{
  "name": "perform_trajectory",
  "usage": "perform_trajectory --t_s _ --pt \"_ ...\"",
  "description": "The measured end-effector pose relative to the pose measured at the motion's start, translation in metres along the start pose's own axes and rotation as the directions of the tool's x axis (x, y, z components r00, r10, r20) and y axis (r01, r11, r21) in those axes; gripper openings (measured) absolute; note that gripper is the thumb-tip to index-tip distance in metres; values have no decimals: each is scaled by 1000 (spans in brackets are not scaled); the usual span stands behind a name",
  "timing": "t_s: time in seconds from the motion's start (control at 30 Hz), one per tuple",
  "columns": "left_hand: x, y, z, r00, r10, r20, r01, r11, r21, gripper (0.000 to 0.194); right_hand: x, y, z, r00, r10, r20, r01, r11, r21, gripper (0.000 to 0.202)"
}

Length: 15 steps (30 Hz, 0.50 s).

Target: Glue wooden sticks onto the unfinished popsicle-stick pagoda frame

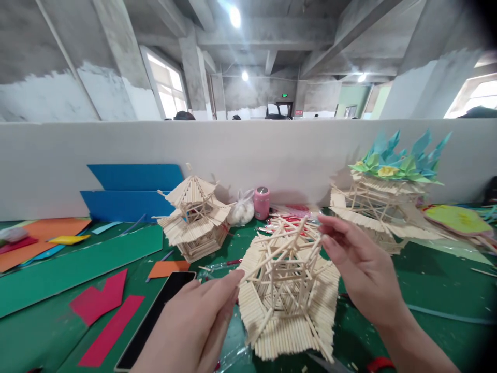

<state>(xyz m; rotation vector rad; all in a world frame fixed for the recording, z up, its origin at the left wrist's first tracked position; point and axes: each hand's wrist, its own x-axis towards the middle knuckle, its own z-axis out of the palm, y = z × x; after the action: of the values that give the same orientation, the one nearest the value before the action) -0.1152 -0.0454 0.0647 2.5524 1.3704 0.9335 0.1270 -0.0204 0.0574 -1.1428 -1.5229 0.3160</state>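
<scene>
A stick model (289, 336) with a layered skirt and an open frame on top stands on the green table in front of me. My left hand (194, 321) is at its left side, thumb and fingertips pressed together at the end of a slanting stick of the upper frame; whatever lies between them is too small to make out. On the right, my right hand (363, 267) is raised beside the top of the frame, its fingers apart and its fingertips near the stick ends. Whether they touch the sticks is unclear.
A finished-looking stick pavilion (194, 228) stands back left, a pink jar (261, 203) behind the model. Another stick model with paper leaves (388, 207) is back right. A phone (155, 321), coloured paper (111, 331), scissors (330, 364) and a white partition (233, 150) surround the work.
</scene>
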Motion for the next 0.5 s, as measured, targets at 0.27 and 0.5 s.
perform_trajectory --t_s 0.27,0.5 --pt "1 6 4 988 80 129 -113 956 270 43 16 6 11 991 -95 98 98 995 -23 21" --pt "7 9 5 982 138 126 -177 898 403 46 17 10 11 982 -102 158 106 994 -17 20"
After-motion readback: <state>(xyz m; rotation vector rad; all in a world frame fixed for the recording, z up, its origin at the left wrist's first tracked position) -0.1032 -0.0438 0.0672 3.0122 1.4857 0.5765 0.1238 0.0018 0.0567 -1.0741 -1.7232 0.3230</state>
